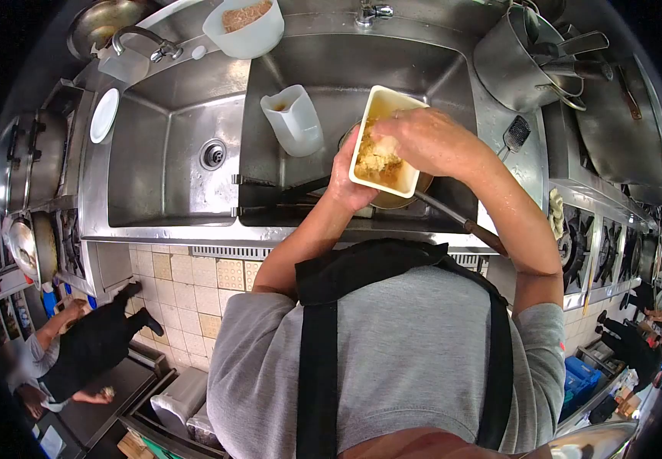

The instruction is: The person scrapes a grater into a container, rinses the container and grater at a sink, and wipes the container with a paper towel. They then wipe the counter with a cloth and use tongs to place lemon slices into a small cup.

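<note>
My left hand (344, 180) is wrapped round the side of a cream rectangular tub (397, 100), which I hold tilted above the right sink basin. Pale yellow, finely minced food (377, 158) lies inside it, with brownish liquid or residue toward the lower end. My right hand (434, 139) reaches into the tub from the right, its fingers curled into the minced food; the fingertips are partly hidden. Below the tub, mostly covered by it, is a round pan (393, 202) with a long handle (447, 211) pointing toward my right elbow. A translucent white jug (297, 127) stands to the left.
The left sink basin (139, 168) has a drain (213, 154). A white bowl of pinkish-brown food (266, 42) sits on the back ledge. At the right, a large metal pot (510, 73) holds utensils, near a wire-mesh tool (516, 134). Another person (90, 348) works behind me at left.
</note>
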Motion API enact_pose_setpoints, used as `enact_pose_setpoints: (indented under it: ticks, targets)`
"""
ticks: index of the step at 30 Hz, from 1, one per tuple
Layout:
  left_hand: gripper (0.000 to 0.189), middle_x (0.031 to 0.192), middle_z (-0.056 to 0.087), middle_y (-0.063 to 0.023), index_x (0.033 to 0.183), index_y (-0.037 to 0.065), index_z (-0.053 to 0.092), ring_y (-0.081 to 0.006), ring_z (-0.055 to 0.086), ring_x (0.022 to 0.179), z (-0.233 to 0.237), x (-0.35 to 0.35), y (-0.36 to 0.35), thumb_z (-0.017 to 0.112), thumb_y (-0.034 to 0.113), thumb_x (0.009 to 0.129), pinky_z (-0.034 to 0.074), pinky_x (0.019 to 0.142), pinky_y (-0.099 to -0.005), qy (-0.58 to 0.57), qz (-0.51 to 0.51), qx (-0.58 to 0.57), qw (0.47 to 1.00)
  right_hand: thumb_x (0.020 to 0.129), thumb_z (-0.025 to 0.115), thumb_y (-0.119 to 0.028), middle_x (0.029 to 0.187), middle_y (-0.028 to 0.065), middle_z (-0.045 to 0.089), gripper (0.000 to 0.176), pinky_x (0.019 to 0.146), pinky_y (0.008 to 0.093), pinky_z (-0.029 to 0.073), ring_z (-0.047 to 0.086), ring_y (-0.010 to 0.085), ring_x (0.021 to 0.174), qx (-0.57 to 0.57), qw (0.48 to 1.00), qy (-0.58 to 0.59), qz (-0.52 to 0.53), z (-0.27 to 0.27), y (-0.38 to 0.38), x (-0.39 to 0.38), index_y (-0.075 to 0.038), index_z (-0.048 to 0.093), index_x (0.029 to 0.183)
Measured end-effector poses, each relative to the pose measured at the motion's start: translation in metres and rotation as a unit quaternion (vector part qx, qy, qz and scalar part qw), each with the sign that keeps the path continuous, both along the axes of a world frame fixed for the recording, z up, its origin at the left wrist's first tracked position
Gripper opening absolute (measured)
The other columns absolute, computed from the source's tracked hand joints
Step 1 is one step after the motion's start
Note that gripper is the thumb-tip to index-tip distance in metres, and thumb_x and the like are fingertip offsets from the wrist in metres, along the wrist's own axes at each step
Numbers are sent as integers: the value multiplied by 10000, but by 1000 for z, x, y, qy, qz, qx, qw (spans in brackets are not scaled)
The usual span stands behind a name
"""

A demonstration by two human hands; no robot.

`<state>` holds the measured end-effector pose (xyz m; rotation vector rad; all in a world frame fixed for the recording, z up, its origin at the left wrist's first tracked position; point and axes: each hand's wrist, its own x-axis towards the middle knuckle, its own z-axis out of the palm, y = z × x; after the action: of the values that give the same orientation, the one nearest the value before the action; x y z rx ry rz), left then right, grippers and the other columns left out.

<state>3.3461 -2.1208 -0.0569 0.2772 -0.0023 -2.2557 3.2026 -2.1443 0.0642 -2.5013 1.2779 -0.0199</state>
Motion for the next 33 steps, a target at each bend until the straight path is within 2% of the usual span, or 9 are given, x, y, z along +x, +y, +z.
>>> enact_pose_setpoints:
  ticks: [3, 4, 8, 12, 18, 24, 27, 30, 33]
  targets:
    - [458, 1179, 593, -77, 1247, 95, 511, -245, 582, 1075, 0, 1, 1, 398, 436, 963, 473, 927, -431, -11, -5, -5, 1000, 779, 570, -64, 858, 172, 650, 192, 788, 434, 516, 654, 319, 845, -66, 997, 12, -25, -8, 13, 12, 1, 608, 956]
    - [460, 1180, 592, -77, 1250, 97, 509, -244, 582, 1076, 4, -1, 2, 394, 439, 964, 474, 926, -431, -19, -8, 4, 1000, 770, 589, -89, 853, 170, 643, 195, 777, 422, 524, 654, 310, 824, -80, 995, 37, -38, -22, 13, 16, 23, 590, 931]
    - [465, 1185, 589, -76, 1256, 104, 502, -241, 580, 1079, -10, -3, 1, 391, 448, 963, 472, 931, -428, 8, 2, -9, 1000, 757, 583, -41, 875, 171, 652, 166, 758, 399, 537, 658, 304, 848, -117, 992, 42, -22, -35, 2, 11, 13, 594, 914]
    - [453, 1173, 594, -74, 1251, 109, 503, -240, 584, 1076, -2, 1, 2, 410, 442, 958, 476, 933, -429, 2, 3, -2, 1000, 775, 563, -43, 916, 163, 673, 191, 765, 415, 531, 658, 312, 869, -81, 995, -52, -26, -16, -2, 7, -29, 639, 949]
    - [440, 1167, 597, -70, 1248, 113, 504, -241, 585, 1079, -14, -1, -1, 429, 429, 952, 480, 928, -430, 14, -7, -5, 1000, 789, 595, -121, 932, 150, 648, 188, 786, 421, 490, 621, 338, 887, 67, 993, -88, -43, 5, 2, 9, -62, 625, 964]
    - [444, 1183, 591, -68, 1261, 106, 497, -238, 583, 1078, 2, 1, 2, 404, 421, 962, 470, 933, -425, 8, -8, -15, 1000, 758, 630, -145, 776, 148, 649, 176, 765, 430, 485, 639, 296, 813, -138, 987, 62, 51, -17, 4, -2, -65, 647, 914]
    - [440, 1185, 591, -68, 1262, 104, 497, -238, 584, 1075, 2, 0, 2, 380, 414, 972, 468, 932, -425, -1, 0, -8, 1000, 768, 584, -115, 750, 130, 667, 134, 711, 393, 510, 670, 274, 795, -126, 985, 112, 41, -34, 2, 7, -50, 669, 847]
    - [436, 1185, 591, -67, 1250, 106, 506, -233, 584, 1071, -1, 0, 3, 363, 414, 977, 469, 927, -421, 9, 7, -2, 1000, 769, 581, -106, 762, 142, 673, 121, 701, 409, 516, 672, 293, 762, -139, 986, 89, 15, -27, -5, 8, -36, 667, 818]
    - [439, 1182, 593, -65, 1237, 113, 517, -228, 584, 1071, -3, 4, 1, 361, 429, 975, 472, 922, -415, 5, -1, -11, 1000, 761, 589, -108, 770, 155, 676, 122, 694, 423, 524, 675, 298, 745, -99, 995, 15, 5, -12, 3, 13, -28, 673, 796]
